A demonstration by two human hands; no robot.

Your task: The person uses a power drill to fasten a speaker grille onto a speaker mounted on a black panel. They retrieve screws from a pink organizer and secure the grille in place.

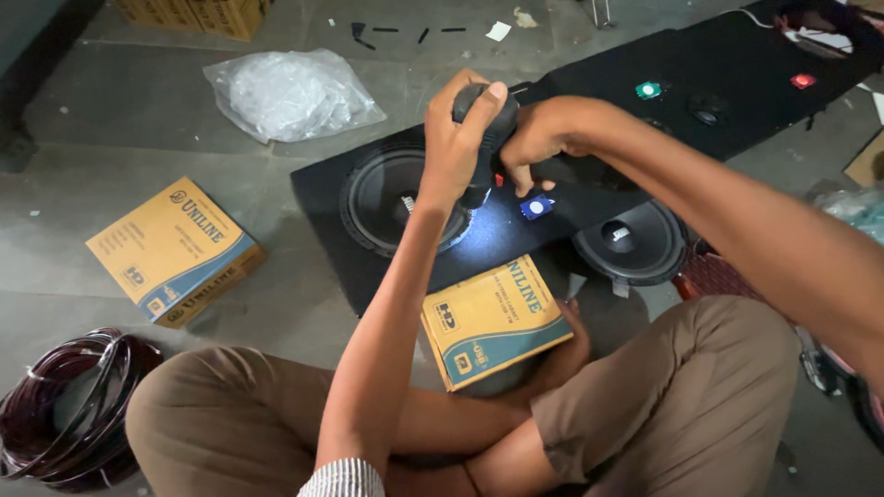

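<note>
L hand (pixel 453 138) & R hand (pixel 534 138): fingers closed round black power tool (pixel 485 124), over black panel (pixel 497 235); speaker (pixel 391 198) at 9 o'clock.

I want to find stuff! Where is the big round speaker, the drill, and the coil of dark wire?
big round speaker (pixel 387 198), head view, left part of its black cone.
drill (pixel 485 124), head view, rounded black top between both hands.
coil of dark wire (pixel 69 405), head view, upper loops.

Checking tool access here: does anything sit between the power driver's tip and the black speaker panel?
Nothing visible does. Both the left hand and right hand grip the driver, pointed down at the lit panel beside the speaker.
</note>
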